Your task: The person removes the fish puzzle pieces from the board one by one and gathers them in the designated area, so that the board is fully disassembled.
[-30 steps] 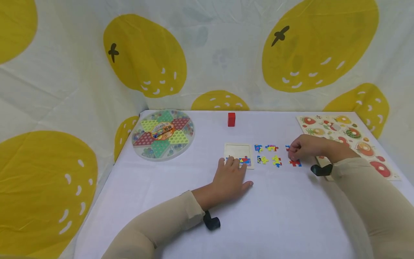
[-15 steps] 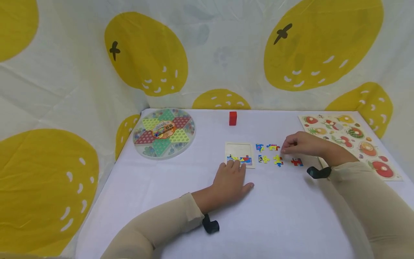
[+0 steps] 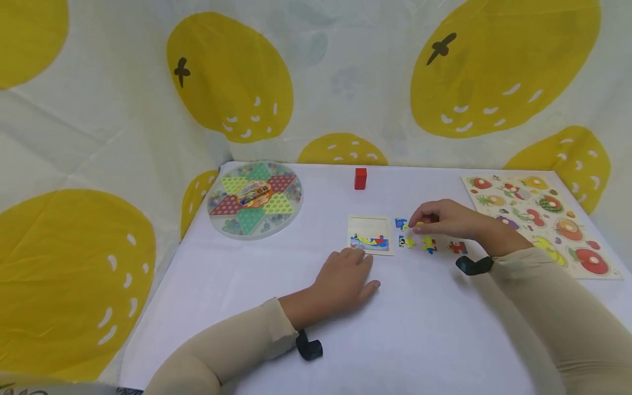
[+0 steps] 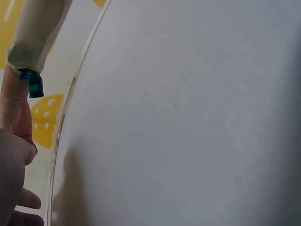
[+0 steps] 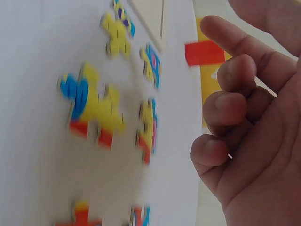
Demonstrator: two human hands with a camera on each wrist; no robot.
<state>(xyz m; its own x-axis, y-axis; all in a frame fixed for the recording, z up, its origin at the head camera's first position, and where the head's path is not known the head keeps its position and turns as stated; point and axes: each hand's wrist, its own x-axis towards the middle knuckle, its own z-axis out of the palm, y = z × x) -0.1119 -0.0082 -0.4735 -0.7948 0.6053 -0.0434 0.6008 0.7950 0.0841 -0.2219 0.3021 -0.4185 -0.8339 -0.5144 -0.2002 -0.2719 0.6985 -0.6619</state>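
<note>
My left hand (image 3: 343,277) lies palm down on the table, fingertips at the near edge of a small wooden puzzle frame (image 3: 393,236). Fitted pieces (image 3: 370,241) with a yellow, red and blue picture fill the frame's lower part; above them the board is bare. My right hand (image 3: 449,222) hovers over the loose jigsaw pieces. Its fingers bend loosely, the index finger (image 5: 235,37) straighter, and nothing shows between them. Beneath it lie a yellow and blue piece (image 5: 96,101) and several others, including a red piece (image 3: 457,248). In the left wrist view only part of the left hand (image 4: 11,174) shows.
A red block (image 3: 360,179) stands behind the puzzle frame. At the left back lies a round Chinese checkers board (image 3: 255,200) with marbles. To the right, a wooden fruit peg puzzle (image 3: 538,219) sits partly behind the right forearm. A fruit-print cloth (image 3: 345,82) hangs behind the table.
My right hand has moved left, from the rightmost loose pieces to above the ones nearer the frame. My left hand has drawn back slightly, uncovering the fitted pieces. The head view has shifted slightly.
</note>
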